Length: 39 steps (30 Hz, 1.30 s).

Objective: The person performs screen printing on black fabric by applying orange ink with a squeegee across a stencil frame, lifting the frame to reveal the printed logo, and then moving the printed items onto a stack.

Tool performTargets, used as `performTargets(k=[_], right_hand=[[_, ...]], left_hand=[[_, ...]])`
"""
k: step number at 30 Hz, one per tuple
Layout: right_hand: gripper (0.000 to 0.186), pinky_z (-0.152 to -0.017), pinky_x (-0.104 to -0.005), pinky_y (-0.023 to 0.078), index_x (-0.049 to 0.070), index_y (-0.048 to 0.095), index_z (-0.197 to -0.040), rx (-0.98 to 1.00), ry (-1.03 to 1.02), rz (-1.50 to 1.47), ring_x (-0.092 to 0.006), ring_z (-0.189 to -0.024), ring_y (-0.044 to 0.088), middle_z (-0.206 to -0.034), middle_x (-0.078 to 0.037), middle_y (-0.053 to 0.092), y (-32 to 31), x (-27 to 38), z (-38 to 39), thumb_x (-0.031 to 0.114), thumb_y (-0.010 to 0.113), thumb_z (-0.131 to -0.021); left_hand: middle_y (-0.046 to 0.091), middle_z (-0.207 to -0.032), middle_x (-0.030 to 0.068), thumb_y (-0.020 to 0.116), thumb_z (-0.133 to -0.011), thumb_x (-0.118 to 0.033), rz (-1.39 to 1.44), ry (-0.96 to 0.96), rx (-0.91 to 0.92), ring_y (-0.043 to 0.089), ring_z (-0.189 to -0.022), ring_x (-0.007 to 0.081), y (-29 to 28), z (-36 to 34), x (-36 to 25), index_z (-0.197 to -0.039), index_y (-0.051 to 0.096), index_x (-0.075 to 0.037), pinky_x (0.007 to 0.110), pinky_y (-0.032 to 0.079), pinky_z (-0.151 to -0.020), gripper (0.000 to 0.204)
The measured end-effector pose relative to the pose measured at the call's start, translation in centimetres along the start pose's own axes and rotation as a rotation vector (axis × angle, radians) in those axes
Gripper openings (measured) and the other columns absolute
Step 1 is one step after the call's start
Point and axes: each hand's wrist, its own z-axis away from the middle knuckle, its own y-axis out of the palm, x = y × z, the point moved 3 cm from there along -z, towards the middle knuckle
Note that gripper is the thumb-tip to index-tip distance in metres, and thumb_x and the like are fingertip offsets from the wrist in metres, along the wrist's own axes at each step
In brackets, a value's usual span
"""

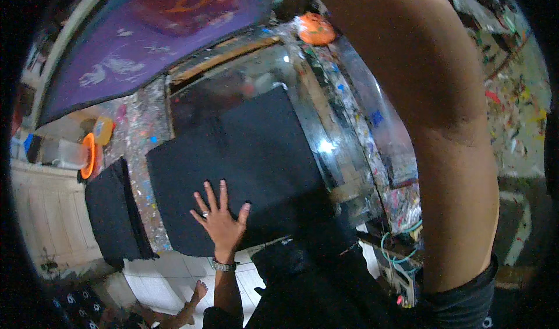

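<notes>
My left hand (224,227) lies flat with fingers spread on a black fabric piece (239,154), pressing near its front edge. A ring and a wristwatch (224,265) show on that hand and wrist. The black piece is spread over a glass-topped table (326,145) that reflects a bright light. My right forearm (454,172) rises very close along the right side, bent at the elbow, and its hand is beyond the upper edge. At the upper left, a framed purple screen (157,43) with a red patch and pale smears stands tilted up over the table's far side.
Left of the table hangs a stack of black fabric pieces (116,212). Beyond it are an orange ring-shaped rim (88,156) and a yellow container (103,131). An orange lump (316,29) sits at the far corner. Another person's bare limb (189,308) shows at lower left, above white floor tiles (157,276).
</notes>
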Motion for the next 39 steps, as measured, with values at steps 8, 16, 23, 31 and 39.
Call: performTargets(k=[8, 16, 23, 31, 39], right_hand=[[0.077, -0.086, -0.0494, 0.052, -0.005, 0.072, -0.088, -0.105, 0.038, 0.084, -0.0429, -0.095, 0.067, -0.096, -0.03, 0.068, -2.5, 1.1, 6.2, 0.067, 0.046, -0.084], [0.044, -0.103, -0.0599, 0.028, 0.012, 0.069, -0.092, -0.048, -0.065, 0.204, -0.027, -0.094, 0.064, -0.089, -0.01, 0.068, 6.6, 9.2, 28.4, 0.055, 0.066, -0.083], [0.032, -0.084, -0.0476, 0.048, 0.014, 0.062, -0.106, 0.564, 0.023, -0.109, -0.0332, -0.075, 0.068, -0.08, -0.01, 0.068, 14.6, 7.4, 35.5, 0.033, 0.069, -0.081], [0.023, -0.094, -0.0524, 0.043, 0.017, 0.061, -0.107, 0.243, -0.249, 0.222, -0.0243, -0.091, 0.066, -0.092, -0.005, 0.067, 21.9, 2.5, 32.8, 0.023, 0.064, -0.085], [0.039, -0.077, -0.042, 0.05, 0.008, 0.061, -0.108, 0.265, -0.161, 0.159, -0.0304, -0.077, 0.066, -0.083, -0.011, 0.068, 24.9, -0.2, 24.8, 0.039, 0.066, -0.085]], left_hand=[[0.007, -0.163, 0.0181, 0.056, -0.086, -0.065, 0.171, 0.0, 0.03, 0.002, -0.148, 0.0457, -3.9, -0.3, 0.0, -0.156, 0.022, -0.014, 0.073, 0.0, -0.109, 0.093], [0.06, -0.108, 0.0158, 0.055, -0.101, -0.026, 1.872, -0.271, -0.381, 0.066, -0.093, 0.0227, -11.4, -1.6, 2.1, -0.136, 0.027, 0.0, 0.041, 0.058, -0.081, 0.052], [0.064, -0.085, 0.0234, 0.06, -0.098, -0.025, 1.627, -0.558, 0.072, 0.07, -0.071, 0.0273, -0.2, 1.8, 5.0, -0.109, 0.036, 0.01, 0.034, 0.06, -0.062, 0.045], [0.065, -0.079, 0.0222, 0.058, -0.099, -0.026, 1.527, -0.569, 0.113, 0.069, -0.064, 0.0252, 0.6, 1.6, 4.5, -0.106, 0.035, 0.009, 0.032, 0.058, -0.055, 0.042], [0.064, -0.079, 0.0207, 0.057, -0.099, -0.024, 1.565, -0.634, 0.148, 0.069, -0.064, 0.0269, 0.0, 2.2, 5.3, -0.112, 0.036, 0.007, 0.034, 0.059, -0.056, 0.04]])
